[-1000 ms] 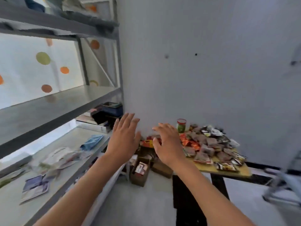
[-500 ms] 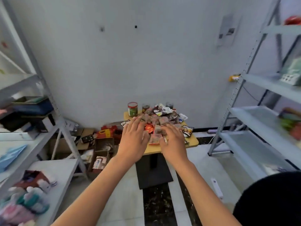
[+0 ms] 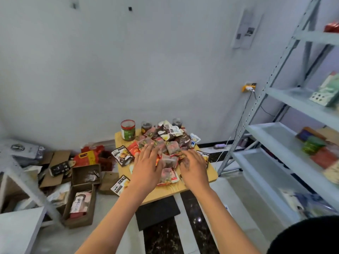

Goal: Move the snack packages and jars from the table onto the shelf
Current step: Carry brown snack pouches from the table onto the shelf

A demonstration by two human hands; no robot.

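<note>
On the small wooden table (image 3: 211, 177) lies a heap of snack packages (image 3: 166, 143), jars (image 3: 128, 130) at its 11 o'clock edge. Both arms reach forward: left hand (image 3: 146, 167) flat, fingers spread on the packets; right hand (image 3: 194, 168) curled, whether gripping one is unclear.

Snack packages (image 3: 167, 163) partly under hands

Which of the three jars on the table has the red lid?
The biggest jar, green-labelled, at the table's back left corner. The two smaller jars beside it hold dark contents.
</note>
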